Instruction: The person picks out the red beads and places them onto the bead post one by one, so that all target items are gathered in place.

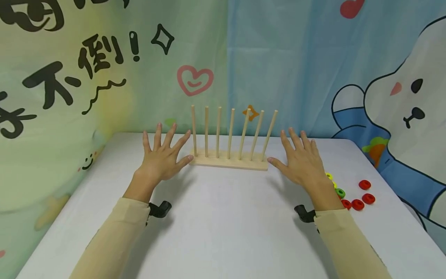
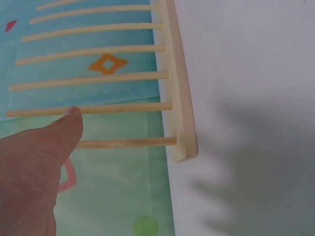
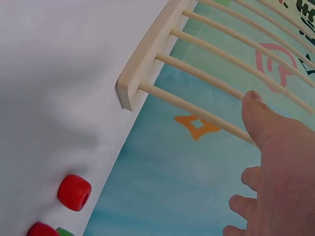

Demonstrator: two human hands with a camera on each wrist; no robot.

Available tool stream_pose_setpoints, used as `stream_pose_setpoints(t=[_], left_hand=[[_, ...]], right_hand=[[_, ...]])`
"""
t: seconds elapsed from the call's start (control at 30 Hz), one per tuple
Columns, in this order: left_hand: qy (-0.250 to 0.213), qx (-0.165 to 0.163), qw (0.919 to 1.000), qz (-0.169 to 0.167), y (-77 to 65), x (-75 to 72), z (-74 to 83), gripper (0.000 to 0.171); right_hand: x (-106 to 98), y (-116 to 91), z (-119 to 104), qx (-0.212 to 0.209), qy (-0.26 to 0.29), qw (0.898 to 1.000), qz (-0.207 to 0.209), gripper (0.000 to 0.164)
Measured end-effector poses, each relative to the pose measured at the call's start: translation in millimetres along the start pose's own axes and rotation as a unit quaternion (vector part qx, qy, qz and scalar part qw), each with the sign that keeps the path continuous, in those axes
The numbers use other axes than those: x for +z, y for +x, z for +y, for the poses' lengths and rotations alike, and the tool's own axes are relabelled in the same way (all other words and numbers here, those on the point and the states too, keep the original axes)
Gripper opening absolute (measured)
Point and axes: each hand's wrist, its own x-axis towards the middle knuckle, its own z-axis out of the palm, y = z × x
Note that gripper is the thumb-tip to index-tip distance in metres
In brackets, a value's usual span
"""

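Note:
A pale wooden rack with several upright pegs (image 1: 230, 164) stands toward the back of the table. My left hand (image 1: 162, 159) is held at its left end, fingers spread, gripping nothing. In the left wrist view its thumb (image 2: 69, 125) overlaps the end pegs; whether it touches them I cannot tell. On the other side my right hand (image 1: 301, 162) is spread by the rack's right end, also holding nothing. Shadows on the table suggest both hands are raised above it. Several red beads (image 1: 357, 205), a green bead (image 1: 340, 192) and yellow beads (image 1: 329, 176) lie beyond the right wrist, partly hidden by it.
A white table (image 1: 223, 232) extends between and in front of the arms. Right behind it hangs a printed cloth (image 1: 271, 69) with a cartoon bear (image 1: 404, 93). Each wrist wears a black camera mount (image 1: 160, 209).

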Motion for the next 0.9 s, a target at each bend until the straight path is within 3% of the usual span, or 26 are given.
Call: stream_pose_setpoints(t=[0.4,0.6,0.9], left_hand=[[-0.031,0.01,0.9995,-0.003,-18.6,10.3,-2.8,0.074],[-0.058,0.028,0.9979,-0.002,-14.3,14.8,-1.5,0.073],[-0.071,0.051,0.9956,-0.033,-6.6,19.3,-0.7,0.072]], right_hand=[[9.4,-34.2,4.7,-0.033,0.01,0.998,0.045,0.088],[2.0,-40.3,13.9,-0.047,0.016,0.996,0.076,0.087],[-1.1,-40.0,27.3,-0.049,0.005,0.997,0.062,0.09]])
